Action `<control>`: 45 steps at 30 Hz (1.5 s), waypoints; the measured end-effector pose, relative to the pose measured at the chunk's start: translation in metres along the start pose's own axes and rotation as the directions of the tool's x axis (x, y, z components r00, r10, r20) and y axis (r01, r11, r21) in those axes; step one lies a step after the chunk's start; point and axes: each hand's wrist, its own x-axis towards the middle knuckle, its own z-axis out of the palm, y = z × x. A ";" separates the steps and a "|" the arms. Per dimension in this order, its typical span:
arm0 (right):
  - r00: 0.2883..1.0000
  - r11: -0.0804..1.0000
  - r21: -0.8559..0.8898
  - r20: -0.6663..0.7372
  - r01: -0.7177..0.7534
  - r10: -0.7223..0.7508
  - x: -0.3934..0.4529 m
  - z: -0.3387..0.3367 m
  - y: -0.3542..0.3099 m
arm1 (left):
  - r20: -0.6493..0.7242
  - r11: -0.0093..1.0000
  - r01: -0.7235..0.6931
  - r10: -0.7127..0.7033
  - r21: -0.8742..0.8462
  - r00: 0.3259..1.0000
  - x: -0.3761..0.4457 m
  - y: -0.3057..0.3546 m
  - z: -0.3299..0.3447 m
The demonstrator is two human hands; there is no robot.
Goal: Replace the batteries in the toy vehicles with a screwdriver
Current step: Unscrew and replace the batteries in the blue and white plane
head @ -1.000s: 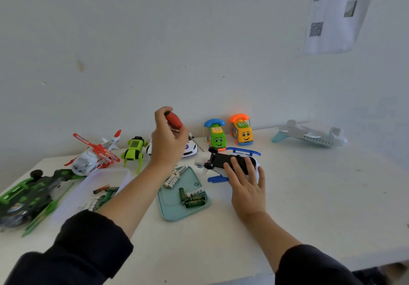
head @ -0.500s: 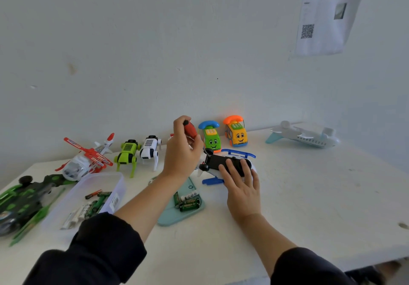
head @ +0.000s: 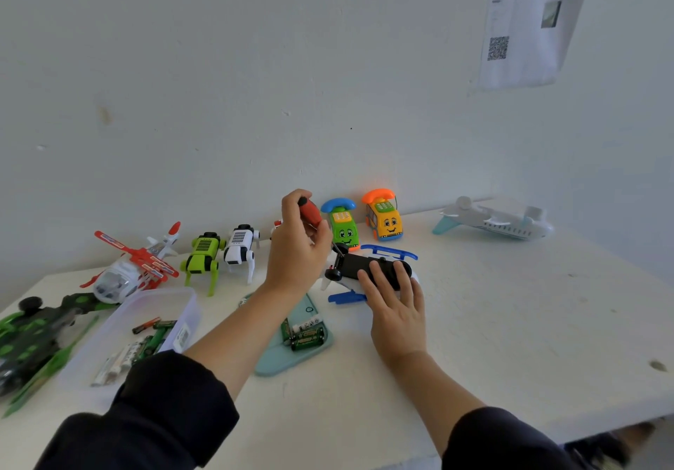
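A white toy aircraft with blue parts lies upside down mid-table, its black underside (head: 355, 263) facing up. My right hand (head: 395, 309) rests on it with straight fingers pressing it down. My left hand (head: 297, 250) grips a screwdriver with a red and black handle (head: 310, 210), held just left of the toy's black underside; its tip is hidden behind my fingers. Green batteries (head: 306, 336) lie on a teal tray (head: 281, 360) in front of the toy.
A clear box (head: 171, 309) with more batteries stands at the left. Behind it are a red and white helicopter (head: 124, 272), a green robot dog (head: 202, 258) and a white robot dog (head: 239, 247). Green (head: 343, 225) and orange (head: 384, 219) phone cars and a white airplane (head: 503, 223) line the wall. A green and black toy (head: 29, 334) lies far left.
My left hand has carried the screwdriver rightward and down toward the upturned toy. My right hand has stayed pressed on it. The view has shifted a little.
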 end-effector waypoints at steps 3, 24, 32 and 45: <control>1.000 1.000 0.002 0.004 -0.004 0.004 -0.001 0.001 0.001 | -0.004 1.000 -0.008 0.008 -0.006 1.000 0.000 -0.002 0.000; 1.000 1.000 -0.031 0.025 0.006 -0.005 -0.001 0.000 -0.002 | 0.003 0.999 -0.045 0.045 -0.011 0.999 0.005 -0.003 0.003; 0.999 1.000 -0.008 0.044 -0.002 0.002 -0.001 -0.002 -0.002 | 0.010 0.998 -0.065 0.065 0.000 0.998 0.004 -0.003 0.003; 0.991 0.993 -0.009 -0.060 0.121 -0.122 -0.004 0.005 0.001 | 0.241 0.953 -0.288 0.259 0.092 0.935 0.014 0.000 0.001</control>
